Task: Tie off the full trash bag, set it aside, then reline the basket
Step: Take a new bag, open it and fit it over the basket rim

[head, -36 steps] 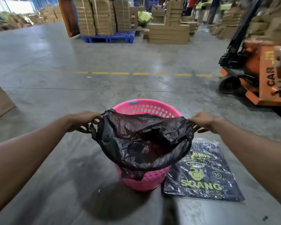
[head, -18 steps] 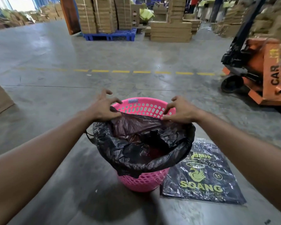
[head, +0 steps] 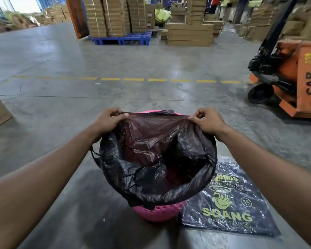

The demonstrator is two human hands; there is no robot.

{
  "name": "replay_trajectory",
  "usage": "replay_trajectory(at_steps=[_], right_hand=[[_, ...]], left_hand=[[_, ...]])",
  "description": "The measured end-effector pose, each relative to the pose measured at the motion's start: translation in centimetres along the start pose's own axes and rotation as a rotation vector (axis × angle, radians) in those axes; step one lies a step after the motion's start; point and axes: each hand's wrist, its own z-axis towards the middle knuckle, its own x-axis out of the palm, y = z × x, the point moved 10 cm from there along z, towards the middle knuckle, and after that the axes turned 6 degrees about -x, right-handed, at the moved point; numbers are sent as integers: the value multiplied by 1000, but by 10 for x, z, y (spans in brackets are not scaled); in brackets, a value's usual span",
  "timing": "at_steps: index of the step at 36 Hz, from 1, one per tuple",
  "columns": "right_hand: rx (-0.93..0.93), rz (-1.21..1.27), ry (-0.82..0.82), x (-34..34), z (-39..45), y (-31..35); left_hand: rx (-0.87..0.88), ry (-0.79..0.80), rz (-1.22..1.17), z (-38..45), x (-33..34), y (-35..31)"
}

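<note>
My left hand (head: 109, 121) and right hand (head: 207, 121) each pinch the far rim of the black trash bag (head: 151, 168), fingers curled shut on the plastic, pulling that edge taut left to right. The bag's mouth gapes upward and toward me; its contents are too dark to discern. It sits in the pink basket (head: 156, 212) on the concrete floor (head: 61, 105), hiding most of it. A packet of bags (head: 228, 209) lies flat beside the basket.
</note>
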Motion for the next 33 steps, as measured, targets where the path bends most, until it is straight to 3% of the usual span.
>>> replay_trajectory(at_steps=[6,11,14,17,20,23,25,28,31,33], right_hand=[[93,2,-101,1,25,-11],[201,-14,-10,22,39,-21],[256,26,140,44,42,-26],[384,185,249,60,33,-40],[413,203,402,71,19,-48],[382,160,361,61,7,-56],[410,420,433,68,-9,-63],[458,752,578,76,-31,-65],[494,866,629,67,-46,-75],[509,822,624,62,-57,-85]], left_hand=[[-82,-109,-139,12,0,11],[-238,-177,-110,27,-2,38],[-413,-52,-159,24,13,65],[-521,191,-343,17,40,84],[-512,273,-378,15,46,89],[-486,308,-408,12,48,91],[-447,312,-435,8,49,91],[-476,502,-579,-17,55,93],[-516,629,-632,-34,48,104],[-500,601,-624,-39,35,113]])
